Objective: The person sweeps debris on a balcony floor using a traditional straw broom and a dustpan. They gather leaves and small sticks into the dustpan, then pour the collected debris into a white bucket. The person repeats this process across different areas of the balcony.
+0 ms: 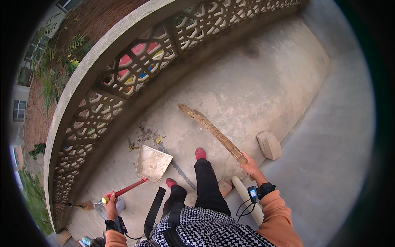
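My left hand (111,205) is closed around the red handle of a dustpan (153,163), near the yellow end of that handle. The pale pan rests on the concrete floor in front of my feet, beside some dirt and dry leaves (132,145); a little dust shows on it. At the right, my right hand (251,166) grips the butt of a bound straw broom (220,136). The broom slants up and away to the left, its far end over the floor.
A latticed concrete balustrade (89,58) curves along the left. A bucket (118,207) and another broom (83,206) are at lower left. Stacked slabs (268,145) stand by the right wall, a pale pipe (247,197) below them. My red shoes (200,153) are on the floor.
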Demonstrator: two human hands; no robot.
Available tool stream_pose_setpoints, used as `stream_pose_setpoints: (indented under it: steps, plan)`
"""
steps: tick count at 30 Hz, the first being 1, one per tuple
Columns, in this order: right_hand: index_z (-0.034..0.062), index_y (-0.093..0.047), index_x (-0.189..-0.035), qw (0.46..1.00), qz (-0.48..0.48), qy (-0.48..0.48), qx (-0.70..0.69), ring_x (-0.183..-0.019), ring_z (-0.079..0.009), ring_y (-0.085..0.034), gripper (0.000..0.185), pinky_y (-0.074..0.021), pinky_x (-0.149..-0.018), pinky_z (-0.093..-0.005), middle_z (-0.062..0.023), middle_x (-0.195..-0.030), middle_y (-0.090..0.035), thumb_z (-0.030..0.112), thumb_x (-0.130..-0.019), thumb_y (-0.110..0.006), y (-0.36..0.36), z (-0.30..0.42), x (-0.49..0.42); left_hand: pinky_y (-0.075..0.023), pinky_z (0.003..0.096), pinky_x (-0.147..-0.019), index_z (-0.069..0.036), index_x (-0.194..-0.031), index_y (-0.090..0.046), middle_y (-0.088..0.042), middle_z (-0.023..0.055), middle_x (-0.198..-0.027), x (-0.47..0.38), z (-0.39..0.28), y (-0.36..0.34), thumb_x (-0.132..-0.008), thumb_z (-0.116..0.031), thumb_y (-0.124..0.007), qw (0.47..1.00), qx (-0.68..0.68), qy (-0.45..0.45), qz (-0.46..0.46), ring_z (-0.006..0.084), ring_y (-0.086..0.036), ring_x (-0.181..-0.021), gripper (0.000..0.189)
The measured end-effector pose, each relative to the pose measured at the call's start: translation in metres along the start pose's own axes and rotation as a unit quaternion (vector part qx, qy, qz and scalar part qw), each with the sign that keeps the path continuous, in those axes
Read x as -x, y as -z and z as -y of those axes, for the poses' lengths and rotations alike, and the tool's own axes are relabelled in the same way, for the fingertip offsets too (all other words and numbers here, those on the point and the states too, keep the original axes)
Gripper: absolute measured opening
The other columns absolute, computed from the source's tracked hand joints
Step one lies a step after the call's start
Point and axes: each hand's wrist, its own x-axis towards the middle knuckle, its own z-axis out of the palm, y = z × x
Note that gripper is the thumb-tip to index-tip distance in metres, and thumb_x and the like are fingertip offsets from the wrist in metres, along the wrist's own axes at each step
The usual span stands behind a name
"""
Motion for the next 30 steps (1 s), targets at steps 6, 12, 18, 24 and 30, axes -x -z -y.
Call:
stream_pose_setpoints:
  steps: [6, 12, 18, 24, 30]
  plan:
    - [0.0070, -0.040, -0.124, 0.950, -0.134, -0.086, -0.269, -0.046, -0.0136, -0.047, 0.055, -0.0396, -0.040, -0.0260, -0.0053, -0.068, -0.051, 0.008, -0.071, -0.058, 0.046, -0.014, -0.028, -0.0441, 0.0274, -0.081, -0.011, -0.090, -0.051, -0.053, 0.0024, -0.106, 0.008, -0.012, -0.023, -0.082, -0.016, -0.059, 0.999, 0.016, -0.008, 0.047, 0.0133, -0.050, -0.096, 0.013]
    - [0.0027, -0.043, -0.091, 0.797, -0.159, -0.179, -0.554, -0.046, -0.0172, -0.046, 0.020, -0.0380, -0.039, -0.0282, -0.0050, -0.063, -0.043, 0.006, -0.074, -0.053, 0.106, 0.009, -0.143, -0.0435, 0.0271, -0.084, -0.009, -0.093, -0.051, -0.049, 0.0064, -0.114, 0.022, -0.022, -0.046, -0.082, -0.013, -0.058, 0.997, 0.014, -0.026, 0.064, 0.0149, -0.048, -0.100, 0.014]
    - [0.0003, -0.042, -0.104, 0.899, -0.151, -0.139, -0.386, -0.061, -0.0243, -0.051, 0.033, -0.0440, -0.055, -0.0371, -0.0129, -0.079, -0.049, 0.006, -0.073, -0.054, 0.071, 0.048, -0.221, -0.0441, 0.0272, -0.083, -0.009, -0.091, -0.048, -0.048, 0.0090, -0.114, 0.033, -0.021, -0.054, -0.081, -0.011, -0.058, 0.999, 0.004, -0.016, 0.050, 0.0170, -0.048, -0.099, 0.014]
    - [0.0087, -0.021, -0.135, 0.995, -0.032, -0.051, 0.085, -0.097, -0.0365, -0.054, 0.075, -0.0434, -0.083, -0.0392, -0.0250, -0.107, -0.053, 0.016, -0.068, -0.055, -0.002, 0.084, -0.165, -0.0448, 0.0268, -0.079, -0.009, -0.090, -0.049, -0.049, 0.0077, -0.111, 0.034, -0.020, -0.059, -0.081, -0.011, -0.058, 0.999, 0.004, -0.004, 0.038, 0.0162, -0.048, -0.097, 0.013]
    - [0.0193, -0.024, -0.135, 0.971, 0.111, 0.017, 0.209, -0.090, -0.0367, -0.056, 0.073, -0.0443, -0.079, -0.0411, -0.0230, -0.097, -0.058, 0.020, -0.069, -0.055, -0.005, 0.083, -0.074, -0.0447, 0.0259, -0.076, -0.009, -0.089, -0.050, -0.051, 0.0052, -0.109, 0.033, -0.018, -0.059, -0.080, -0.012, -0.060, 0.999, -0.006, 0.007, 0.032, 0.0142, -0.050, -0.092, 0.013]
